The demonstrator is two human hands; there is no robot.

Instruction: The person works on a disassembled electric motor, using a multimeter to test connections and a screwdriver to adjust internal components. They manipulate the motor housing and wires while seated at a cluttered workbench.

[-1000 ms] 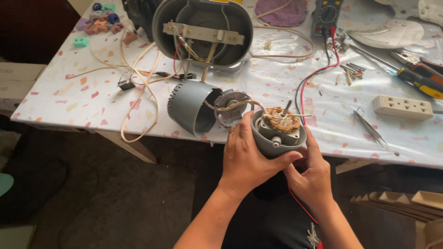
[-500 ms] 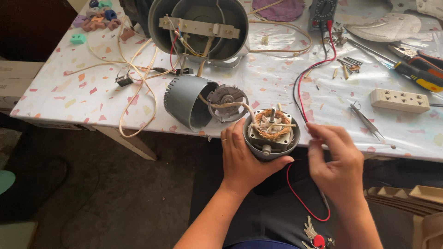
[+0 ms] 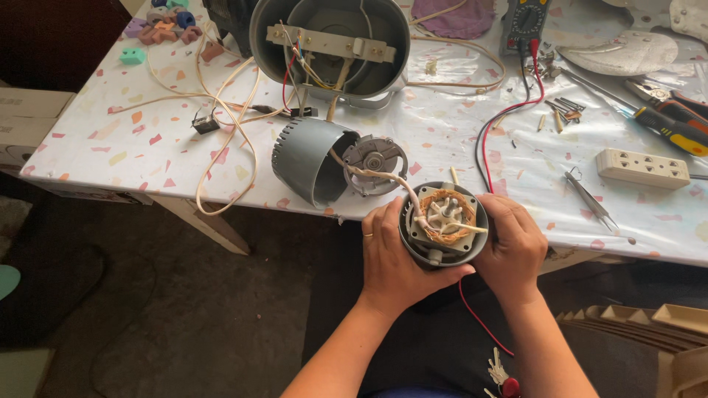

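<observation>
A round grey motor housing (image 3: 442, 221) with copper windings and a white centre piece faces up at the table's near edge. My left hand (image 3: 391, 258) cups its left side and underside. On the opposite side, my right hand (image 3: 512, 247) grips the housing wall. A cream wire runs from the motor to a metal end plate (image 3: 375, 162) beside a grey ribbed motor cover (image 3: 306, 158) lying on its side on the table.
A large grey fan shell (image 3: 332, 44) with wires sits at the back. Cream cable loops (image 3: 228, 125) lie left. A multimeter (image 3: 525, 18) with red and black leads, loose screws (image 3: 560, 110), tweezers (image 3: 590, 199), a white socket strip (image 3: 643, 168) and screwdrivers (image 3: 671, 121) lie right.
My right hand, off the motor half a second ago, has come back to grip its right side. The motor now faces more squarely upward, and the view has shifted slightly.
</observation>
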